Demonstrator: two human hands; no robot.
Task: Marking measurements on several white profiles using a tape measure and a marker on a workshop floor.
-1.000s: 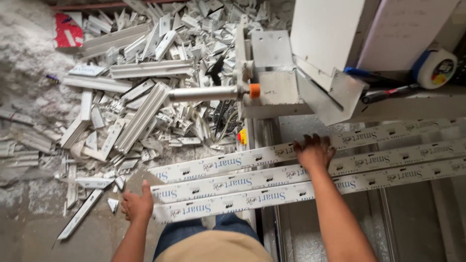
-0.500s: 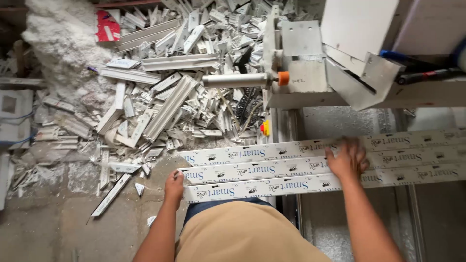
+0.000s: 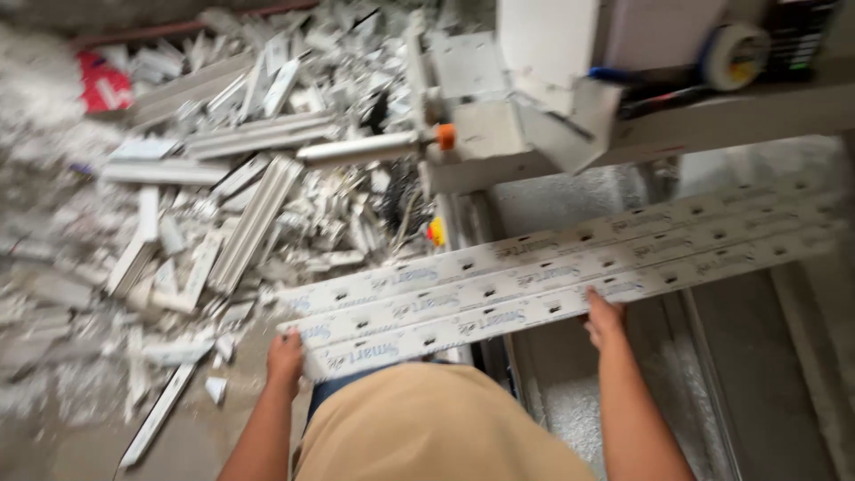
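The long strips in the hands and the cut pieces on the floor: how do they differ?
The long strips lie side by side in a neat row; the cut pieces lie scattered in a heap. The strips are long and whole; most pieces are short. The strips are held by the left hand and right hand; nothing touches the pieces. Both are white.

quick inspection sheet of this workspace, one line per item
surface: grey machine bed, pale dust on it
job's things: three long white slotted strips side by side, slanting across the bed
clutter: heap of white profile offcuts on the floor at left
grips: left hand at the strips' near end; right hand on the nearest strip's edge
cables: nothing seen
surroundings: tape roll on shelf, orange-tipped lever, red object far left
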